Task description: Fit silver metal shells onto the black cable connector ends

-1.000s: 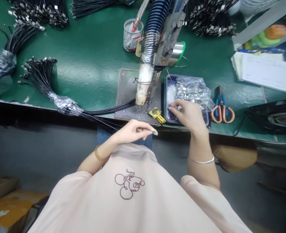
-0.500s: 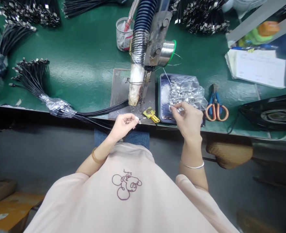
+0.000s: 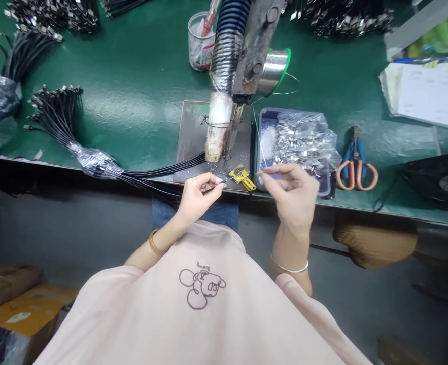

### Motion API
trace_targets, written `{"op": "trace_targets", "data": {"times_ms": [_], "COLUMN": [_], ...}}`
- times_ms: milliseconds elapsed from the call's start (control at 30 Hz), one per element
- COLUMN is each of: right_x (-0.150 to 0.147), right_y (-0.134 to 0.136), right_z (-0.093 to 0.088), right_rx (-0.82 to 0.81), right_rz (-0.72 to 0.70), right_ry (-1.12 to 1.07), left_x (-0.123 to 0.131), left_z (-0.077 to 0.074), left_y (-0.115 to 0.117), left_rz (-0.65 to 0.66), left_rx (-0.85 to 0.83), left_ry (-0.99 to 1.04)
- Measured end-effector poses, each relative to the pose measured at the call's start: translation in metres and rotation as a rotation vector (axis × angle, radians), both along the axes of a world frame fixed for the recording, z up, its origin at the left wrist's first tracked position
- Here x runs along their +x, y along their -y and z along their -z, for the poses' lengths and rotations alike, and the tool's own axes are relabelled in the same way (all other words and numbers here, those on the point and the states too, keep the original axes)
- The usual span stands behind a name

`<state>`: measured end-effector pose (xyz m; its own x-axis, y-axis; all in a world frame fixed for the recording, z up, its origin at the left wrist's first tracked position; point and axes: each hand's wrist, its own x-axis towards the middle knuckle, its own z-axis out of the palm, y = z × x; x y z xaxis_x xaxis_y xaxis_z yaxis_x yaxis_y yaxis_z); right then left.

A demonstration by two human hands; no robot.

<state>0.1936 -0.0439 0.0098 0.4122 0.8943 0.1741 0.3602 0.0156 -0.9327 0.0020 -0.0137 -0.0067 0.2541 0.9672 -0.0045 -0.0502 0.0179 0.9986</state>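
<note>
My left hand (image 3: 202, 196) pinches the end of a black cable (image 3: 208, 190) between thumb and fingertips, in front of the grey plate (image 3: 193, 121). A thin tip sticks out from the pinch towards a yellow taped piece (image 3: 242, 175). My right hand (image 3: 294, 195) is closed in a pinch at the near left part of a blue tray (image 3: 261, 152). What sits between its fingertips is too small to make out. In the tray lies a clear bag of small metal connectors (image 3: 303, 139). A thin solder wire (image 3: 260, 134) hangs down close to the right fingertips.
Above the plate stands a ribbed hose (image 3: 229, 30) beside a metal bracket with a solder spool (image 3: 275, 73). A wrapped cable bundle (image 3: 98, 163) lies left. Pliers (image 3: 356, 162) rest right of the tray, near papers (image 3: 429, 94). A cup (image 3: 201, 45) stands behind.
My right hand has drawn back slightly left from over the connectors, staying pinched. My left hand has turned a little, and the thin tip now points at the yellow piece. The view has shifted slightly.
</note>
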Motion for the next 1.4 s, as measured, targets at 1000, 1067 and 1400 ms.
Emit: {"op": "trace_targets", "data": {"times_ms": [1000, 1067, 1400], "right_x": [-0.041, -0.039, -0.031], "right_y": [0.015, 0.016, 0.011], "right_z": [-0.001, 0.0, 0.002], "right_rx": [0.121, 0.148, 0.059], "right_rz": [-0.235, -0.2, -0.229], "right_ry": [0.413, 0.431, 0.292], "left_x": [-0.003, -0.003, -0.005], "left_z": [-0.001, -0.002, -0.004], "left_y": [0.007, 0.007, 0.005], "left_rz": [-0.02, -0.013, -0.012], "left_rx": [0.626, 0.596, 0.504], "left_ry": [-0.357, -0.34, -0.217]}}
